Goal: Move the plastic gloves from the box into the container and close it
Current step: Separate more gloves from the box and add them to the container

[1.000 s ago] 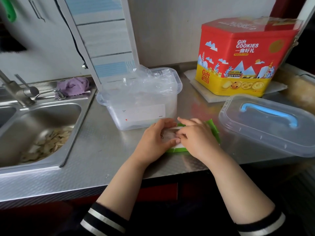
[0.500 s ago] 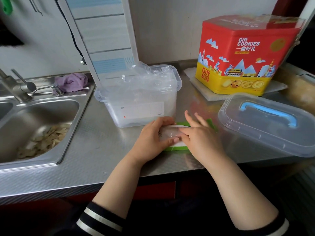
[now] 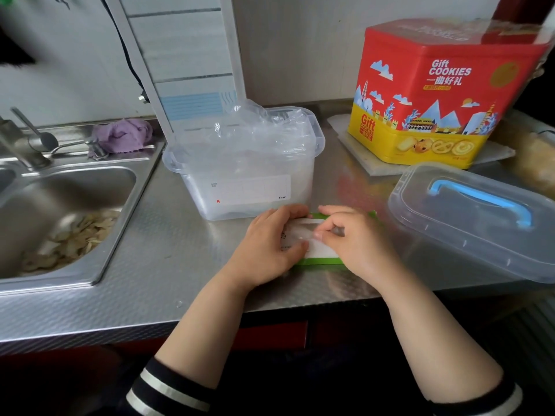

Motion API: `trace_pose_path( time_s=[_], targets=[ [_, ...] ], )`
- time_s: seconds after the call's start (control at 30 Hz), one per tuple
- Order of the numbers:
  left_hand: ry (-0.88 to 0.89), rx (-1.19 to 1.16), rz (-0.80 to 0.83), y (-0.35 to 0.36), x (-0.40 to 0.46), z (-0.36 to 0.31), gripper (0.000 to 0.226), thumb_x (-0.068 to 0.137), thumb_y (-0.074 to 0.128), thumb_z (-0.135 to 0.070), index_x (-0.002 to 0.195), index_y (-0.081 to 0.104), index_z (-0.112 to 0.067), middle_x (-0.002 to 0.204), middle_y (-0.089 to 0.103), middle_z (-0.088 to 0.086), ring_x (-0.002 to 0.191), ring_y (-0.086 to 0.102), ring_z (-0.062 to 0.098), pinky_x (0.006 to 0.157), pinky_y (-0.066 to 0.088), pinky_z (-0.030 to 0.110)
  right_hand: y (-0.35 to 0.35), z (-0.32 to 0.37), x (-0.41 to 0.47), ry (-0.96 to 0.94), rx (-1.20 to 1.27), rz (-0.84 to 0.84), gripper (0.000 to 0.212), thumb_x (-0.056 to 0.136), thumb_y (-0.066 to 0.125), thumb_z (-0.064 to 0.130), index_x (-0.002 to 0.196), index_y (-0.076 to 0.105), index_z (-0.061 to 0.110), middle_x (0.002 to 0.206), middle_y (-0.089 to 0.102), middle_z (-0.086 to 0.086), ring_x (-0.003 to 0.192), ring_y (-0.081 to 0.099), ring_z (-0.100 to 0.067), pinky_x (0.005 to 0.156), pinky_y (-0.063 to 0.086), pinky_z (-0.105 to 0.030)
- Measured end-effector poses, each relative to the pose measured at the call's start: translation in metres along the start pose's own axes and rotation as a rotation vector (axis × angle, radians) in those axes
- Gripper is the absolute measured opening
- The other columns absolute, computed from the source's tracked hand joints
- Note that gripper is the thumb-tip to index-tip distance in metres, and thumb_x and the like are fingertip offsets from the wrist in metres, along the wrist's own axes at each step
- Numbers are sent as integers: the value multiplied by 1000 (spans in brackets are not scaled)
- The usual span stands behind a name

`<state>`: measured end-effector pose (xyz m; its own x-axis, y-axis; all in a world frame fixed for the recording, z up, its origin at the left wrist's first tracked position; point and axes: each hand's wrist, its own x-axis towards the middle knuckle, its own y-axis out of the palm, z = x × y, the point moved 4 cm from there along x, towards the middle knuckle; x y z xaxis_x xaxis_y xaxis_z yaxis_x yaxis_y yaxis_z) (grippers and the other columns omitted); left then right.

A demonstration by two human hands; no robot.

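A flat green-and-white glove box (image 3: pixel 318 256) lies on the steel counter just in front of an open clear container (image 3: pixel 246 175). Crumpled clear plastic gloves (image 3: pixel 255 127) rise above the container's rim. My left hand (image 3: pixel 267 244) grips the box's left end, thumb on top. My right hand (image 3: pixel 357 238) is over the box's opening, and its thumb and fingertips pinch the clear plastic glove there. Off to the right sits the container's clear lid (image 3: pixel 474 220) with its blue handle.
A steel sink (image 3: pixel 69 211) with scraps in it is at the left, with a tap and a purple cloth (image 3: pixel 123 135) behind it. A red-and-yellow cookie tin (image 3: pixel 435 94) stands at the back right. A white board (image 3: pixel 186 55) leans behind the container.
My right hand's fingers, straight half a second ago, have curled into a pinch at the box's opening. My left hand stays on the box.
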<state>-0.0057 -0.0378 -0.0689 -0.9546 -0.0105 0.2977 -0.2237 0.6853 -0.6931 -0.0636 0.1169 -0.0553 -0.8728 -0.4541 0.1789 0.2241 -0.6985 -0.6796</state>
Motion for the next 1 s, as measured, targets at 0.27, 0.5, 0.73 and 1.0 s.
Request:
trace_pose_path(
  time_s=[0.27,0.5,0.73,1.0],
  targets=[
    [-53,-14,13,0,0,1,55,74,58,-48,125,54,-28,118,60,-13,114,54,14,103,40,43,-11,-5,2,58,400,-23,17,92,64,22,76,64,28,68,63,25,67,53,4,70,42,-25],
    [-117,10,2,-2,-2,-8,50,72,61,-53,115,59,-28,105,58,-19,109,55,15,99,44,39,-58,41,5,-14,1007,-225,22,69,74,48,75,77,27,81,72,7,90,62,-15,104,45,-47],
    [-109,-586,-79,-18,-11,-20,90,64,80,-60,136,44,-20,133,57,-4,130,49,12,107,42,34,-50,39,8,161,886,-202,28,92,64,28,66,76,27,65,66,-9,67,61,-26,88,49,-61],
    [-102,-475,-197,-40,1,-55,57,81,79,-25,129,49,-33,124,60,-12,116,58,5,95,50,28,-27,45,-1,232,849,-3,44,95,58,17,54,73,17,58,66,0,71,53,-21,76,43,-34]
  ],
)
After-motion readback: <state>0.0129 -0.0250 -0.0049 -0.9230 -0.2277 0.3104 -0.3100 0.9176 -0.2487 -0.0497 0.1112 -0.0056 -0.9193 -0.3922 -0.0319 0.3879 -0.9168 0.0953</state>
